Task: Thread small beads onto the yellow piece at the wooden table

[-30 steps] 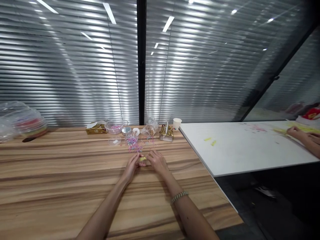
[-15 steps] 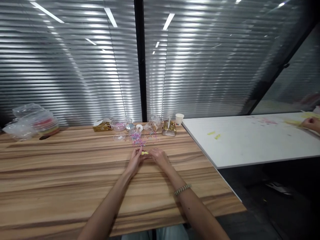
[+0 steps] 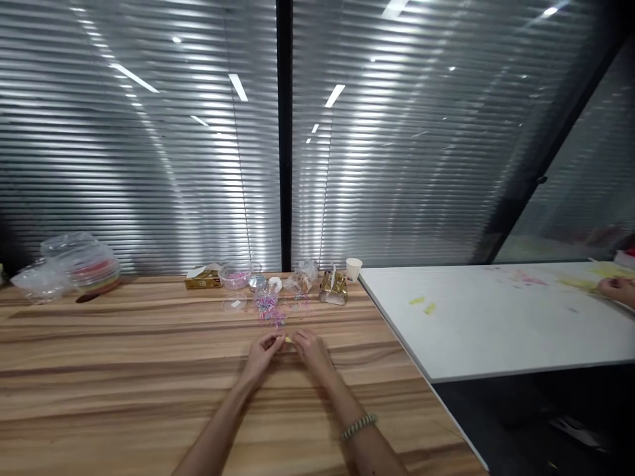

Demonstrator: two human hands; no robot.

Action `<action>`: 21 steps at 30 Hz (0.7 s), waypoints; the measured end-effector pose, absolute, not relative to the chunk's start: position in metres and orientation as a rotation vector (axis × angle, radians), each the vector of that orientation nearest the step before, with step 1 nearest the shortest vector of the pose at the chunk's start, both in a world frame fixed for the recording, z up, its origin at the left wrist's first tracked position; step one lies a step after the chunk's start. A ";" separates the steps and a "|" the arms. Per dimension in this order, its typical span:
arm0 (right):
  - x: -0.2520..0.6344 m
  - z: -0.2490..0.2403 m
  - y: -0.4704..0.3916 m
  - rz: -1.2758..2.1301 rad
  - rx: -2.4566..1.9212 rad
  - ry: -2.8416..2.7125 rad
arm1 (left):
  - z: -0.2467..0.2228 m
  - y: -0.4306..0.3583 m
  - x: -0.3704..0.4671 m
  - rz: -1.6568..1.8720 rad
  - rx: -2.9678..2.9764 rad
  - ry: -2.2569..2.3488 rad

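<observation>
A small yellow strip (image 3: 288, 340) shows between my two hands, low over the wooden table (image 3: 149, 383). My left hand (image 3: 262, 356) pinches its left end between thumb and fingers. At the other end, the fingers of my right hand (image 3: 312, 352) are closed on it, with a beaded bracelet (image 3: 359, 426) on that forearm. Just beyond my fingertips lies a loose pile of pink, purple and blue small pieces (image 3: 272, 317), too small to name. Most of the strip is hidden by my fingers.
Along the back stand a gold tissue box (image 3: 203, 279), a clear tub (image 3: 235, 277), a gold tissue pack (image 3: 333, 288) and a paper cup (image 3: 354, 269). Plastic-wrapped coloured discs (image 3: 93, 268) sit far left. On the white table (image 3: 476, 337), another person's hand (image 3: 618, 289) is near yellow material.
The view has tilted up, so everything sits lower in the picture. My hands stay together at the yellow strip, and less of it shows between my fingers.
</observation>
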State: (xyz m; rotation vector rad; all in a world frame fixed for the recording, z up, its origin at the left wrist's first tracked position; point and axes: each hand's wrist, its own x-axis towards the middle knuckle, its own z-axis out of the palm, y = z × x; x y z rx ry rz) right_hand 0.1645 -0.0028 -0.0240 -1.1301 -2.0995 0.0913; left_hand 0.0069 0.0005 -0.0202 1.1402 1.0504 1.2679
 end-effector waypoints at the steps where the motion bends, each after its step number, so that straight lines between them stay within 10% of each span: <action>1: 0.164 -0.026 -0.002 0.167 -1.132 -2.042 | -0.020 0.000 0.007 1.259 1.156 1.073; 11: 0.155 -0.035 0.007 1.170 -0.924 -1.375 | -0.018 -0.004 0.010 1.258 1.066 1.026; 21: 0.160 -0.044 0.013 0.830 -1.213 -1.392 | -0.024 0.006 -0.006 1.460 1.461 1.474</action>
